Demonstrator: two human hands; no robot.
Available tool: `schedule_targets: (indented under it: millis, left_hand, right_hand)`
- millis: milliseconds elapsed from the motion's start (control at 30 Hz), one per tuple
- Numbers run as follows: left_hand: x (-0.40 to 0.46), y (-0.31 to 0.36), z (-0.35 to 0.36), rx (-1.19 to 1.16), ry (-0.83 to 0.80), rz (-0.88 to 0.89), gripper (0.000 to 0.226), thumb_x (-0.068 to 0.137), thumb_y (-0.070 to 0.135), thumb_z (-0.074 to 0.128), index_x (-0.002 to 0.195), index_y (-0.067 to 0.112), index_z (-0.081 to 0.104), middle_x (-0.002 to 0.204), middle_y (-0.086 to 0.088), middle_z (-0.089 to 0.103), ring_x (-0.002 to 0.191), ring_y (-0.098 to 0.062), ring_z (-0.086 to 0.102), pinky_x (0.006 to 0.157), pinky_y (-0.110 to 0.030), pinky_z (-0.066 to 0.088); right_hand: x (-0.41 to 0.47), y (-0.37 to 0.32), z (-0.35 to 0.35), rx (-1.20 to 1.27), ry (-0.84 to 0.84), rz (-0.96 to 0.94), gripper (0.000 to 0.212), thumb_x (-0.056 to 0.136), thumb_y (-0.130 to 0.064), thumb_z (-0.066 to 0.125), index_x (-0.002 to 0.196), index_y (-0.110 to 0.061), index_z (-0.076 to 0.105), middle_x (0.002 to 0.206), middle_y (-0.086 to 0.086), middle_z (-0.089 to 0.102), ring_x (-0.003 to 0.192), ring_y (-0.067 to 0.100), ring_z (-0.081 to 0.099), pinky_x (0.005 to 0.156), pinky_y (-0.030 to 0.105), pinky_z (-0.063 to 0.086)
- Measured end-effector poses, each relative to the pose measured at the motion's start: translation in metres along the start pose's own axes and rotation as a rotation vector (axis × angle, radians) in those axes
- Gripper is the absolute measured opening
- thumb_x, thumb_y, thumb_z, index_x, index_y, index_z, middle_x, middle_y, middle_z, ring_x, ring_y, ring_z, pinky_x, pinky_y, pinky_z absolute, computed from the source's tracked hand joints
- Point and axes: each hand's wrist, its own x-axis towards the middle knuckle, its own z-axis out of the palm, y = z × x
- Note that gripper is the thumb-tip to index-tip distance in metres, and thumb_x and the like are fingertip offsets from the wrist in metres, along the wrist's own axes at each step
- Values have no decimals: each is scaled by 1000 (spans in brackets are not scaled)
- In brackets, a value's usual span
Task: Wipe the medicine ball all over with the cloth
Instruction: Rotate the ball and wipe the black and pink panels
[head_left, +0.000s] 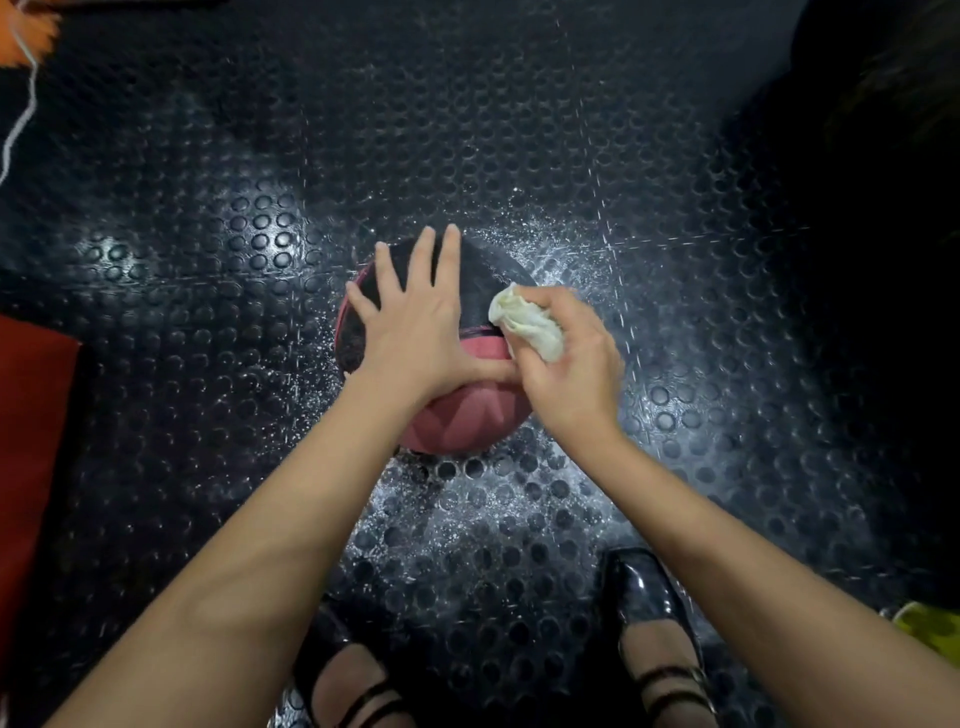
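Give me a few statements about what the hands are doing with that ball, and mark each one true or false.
1. The right hand grips a bunched white cloth. True.
2. The left hand lies flat, fingers spread, on the medicine ball. True.
3. The medicine ball sits on a wooden table. False: it rests on the dark studded floor.
4. The medicine ball is plain green. False: it is pink and black.
5. The cloth lies dropped on the floor. False: it is in the right hand, against the ball.
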Motion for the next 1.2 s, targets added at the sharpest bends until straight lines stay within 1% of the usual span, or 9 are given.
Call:
schedule_targets:
  millis: [67,167,367,467,567,800,933,1100,1200]
  left_hand:
    - [2,-4,-3,-25,-31,-18,152,43,79,73,155,19,-11,163,4,-11,149,-31,-12,115,-65,2]
    - [-1,-6,-2,-18,-27,-39,157,40,76,78,155,14,-8,163,4,-11,149,-27,-13,117,-61,0]
    - [-3,8,4,15,-12,-32,150,48,69,82,154,11,-6,163,2,-7,149,-30,-11,116,-63,-1]
    - [2,9,4,1,-8,-46,147,50,69,81,155,12,-4,163,2,-5,149,-30,-9,117,-62,-1]
    - [4,11,4,18,2,-44,144,53,66,82,154,11,-5,163,2,-6,149,-30,-10,116,-62,-2]
    - [0,17,8,41,9,-15,141,54,61,84,154,11,-2,163,2,-4,149,-31,-9,115,-65,-2]
    - [7,11,1,33,-9,-40,139,58,59,84,155,12,-4,163,2,-5,149,-30,-10,116,-62,-2]
    - [-1,20,6,72,-21,0,146,53,63,84,154,10,-6,163,1,-8,149,-33,-12,114,-65,-3]
    - [1,21,6,78,-35,14,148,49,70,81,154,10,-6,163,1,-7,149,-32,-12,115,-64,-2]
  right_hand:
    - [-6,4,0,-22,14,-12,24,82,-13,69,104,-22,65,95,-19,59,89,8,55,70,23,42]
    - [-17,6,-2,-16,32,16,24,82,-11,68,104,-21,65,95,-14,61,86,8,55,69,27,42]
    - [46,-22,5,-214,-75,50,12,87,-33,61,98,-30,63,89,-9,67,76,14,52,61,29,32]
    - [25,-15,-4,-163,-75,54,16,87,-27,60,103,-31,63,94,-11,66,84,14,57,66,29,39]
    - [-6,-13,-14,-118,-70,26,20,86,-20,62,104,-29,65,94,-13,65,86,13,56,66,27,34]
    - [35,-23,-4,-237,-93,-26,16,87,-27,60,102,-31,64,95,-10,66,89,18,57,65,28,31]
    - [-13,-12,-18,-279,-68,-121,25,81,-12,67,103,-24,66,93,-10,66,76,13,49,56,21,27]
    - [46,-24,-2,-297,-119,-7,16,87,-31,61,103,-33,64,95,-9,67,90,20,58,65,29,32]
    - [56,-22,-1,-268,-138,7,14,87,-35,59,100,-31,62,90,-7,67,87,22,59,65,32,41]
